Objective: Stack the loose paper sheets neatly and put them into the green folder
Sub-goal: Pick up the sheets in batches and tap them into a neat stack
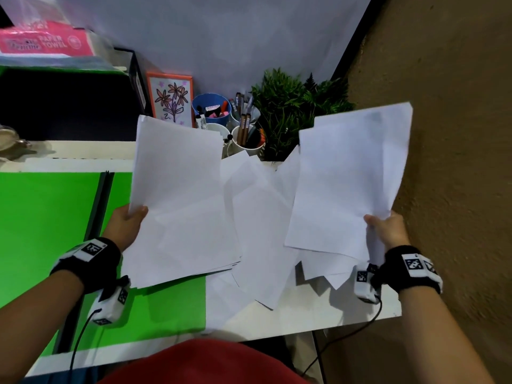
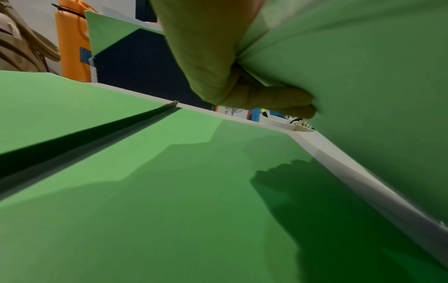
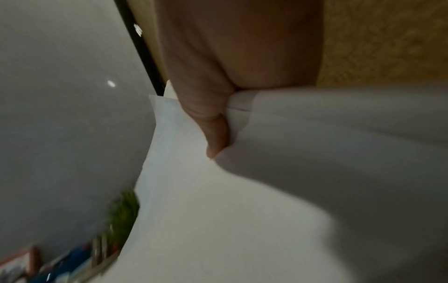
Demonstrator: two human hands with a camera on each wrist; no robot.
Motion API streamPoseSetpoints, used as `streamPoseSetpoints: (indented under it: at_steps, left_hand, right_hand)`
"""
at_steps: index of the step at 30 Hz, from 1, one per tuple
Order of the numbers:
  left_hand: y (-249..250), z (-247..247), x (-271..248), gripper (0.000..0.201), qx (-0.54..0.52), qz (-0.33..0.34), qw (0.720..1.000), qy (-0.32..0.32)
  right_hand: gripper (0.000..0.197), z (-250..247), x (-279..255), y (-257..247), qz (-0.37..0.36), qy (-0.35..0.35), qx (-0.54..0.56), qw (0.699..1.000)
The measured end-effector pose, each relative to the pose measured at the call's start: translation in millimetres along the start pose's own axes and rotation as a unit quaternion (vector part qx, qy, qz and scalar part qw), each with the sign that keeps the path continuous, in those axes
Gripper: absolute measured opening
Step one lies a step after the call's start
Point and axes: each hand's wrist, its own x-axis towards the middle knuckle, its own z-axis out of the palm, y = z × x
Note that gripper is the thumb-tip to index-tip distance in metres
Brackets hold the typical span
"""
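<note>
My left hand point(image 1: 130, 217) grips a bundle of white paper sheets point(image 1: 180, 198) by its left edge, lifted over the open green folder point(image 1: 47, 231). In the left wrist view the left hand point(image 2: 254, 92) pinches the sheets point(image 2: 363, 76), tinted green from below, above the green folder point(image 2: 145, 210). My right hand point(image 1: 388, 225) holds a second bundle of sheets point(image 1: 352, 176) by its lower right corner, raised over the table's right side. The right wrist view shows the thumb point(image 3: 213, 122) pressed on the paper point(image 3: 230, 220). More loose sheets point(image 1: 260, 231) lie spread on the table between the hands.
At the back stand a framed flower drawing point(image 1: 173, 99), a blue cup point(image 1: 212, 108), white cups with pens point(image 1: 246, 134) and a green plant point(image 1: 293, 106). A black box with a pink paper towel pack point(image 1: 47, 40) sits back left. The table edge point(image 1: 360, 320) runs near right.
</note>
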Motion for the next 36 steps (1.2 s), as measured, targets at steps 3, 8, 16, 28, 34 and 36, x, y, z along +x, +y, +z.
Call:
streamPoseSetpoints:
  at_steps: [3, 8, 16, 28, 34, 36]
  left_hand:
    - [5.5, 6.6, 0.6, 0.032, -0.012, 0.000, 1.000, 0.000]
    - [23.6, 27.6, -2.3, 0.029, -0.057, 0.012, 0.998, -0.031]
    - [68.4, 72.2, -24.5, 0.012, -0.125, 0.030, 0.981, -0.142]
    - [125.0, 69.0, -41.2, 0.011, -0.316, 0.073, 0.932, -0.162]
    - [138.8, 62.7, -35.5, 0.030, -0.300, 0.168, 0.928, -0.144]
    - [136.7, 62.5, -36.4, 0.052, -0.293, 0.172, 0.926, -0.164]
  right_hand:
    - [0.027, -27.9, -3.0, -32.9, -0.068, 0.034, 0.040, 0.996]
    - [0.010, -36.4, -15.8, -68.3, -0.102, 0.002, 0.176, 0.979]
    - [0.049, 78.8, -60.4, -40.3, 0.014, -0.184, 0.202, 0.962]
    - [0.038, 95.7, -89.3, -84.4, -0.099, -0.135, 0.247, 0.954]
    - [0.034, 79.8, -90.6, -95.8, -0.202, -0.203, 0.241, 0.927]
    - [0.038, 78.8, -86.1, -91.3, -0.210, -0.205, 0.241, 0.925]
